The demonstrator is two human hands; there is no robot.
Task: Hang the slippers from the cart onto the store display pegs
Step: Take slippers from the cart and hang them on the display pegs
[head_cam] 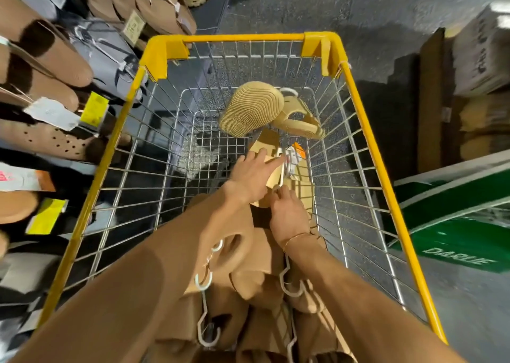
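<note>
Your two bare forearms fill the bottom of the view, reaching down into the cart (pixel 367 131), a wire basket with a yellow rim. Under them, at the near end of the cart, lies a heap of tan slippers (pixel 248 302) on white plastic hangers (pixel 204 282).

Far to your left, the store display (pixel 41 67) carries rows of brown slippers already hung, with white and yellow tags among them. Your left hand (pixel 252 173) is next, stretched out with its fingers straight and spread, lying flat on a tan slipper pair (pixel 276 169) in the middle of the basket; it grips nothing. Just beside it, your right hand (pixel 288 215) has its fingers curled down onto the near edge of that same pair, though you cannot tell how firmly they grip. A white and orange tag (pixel 295 154) sits at the tips of your left fingers.

Beyond both hands, at the far end of the cart, another pair (pixel 256 108) lies with one ridged sole turned up. To your right, cardboard boxes (pixel 483 51) are stacked on the floor, and a green sign (pixel 455 224) lies nearer.
</note>
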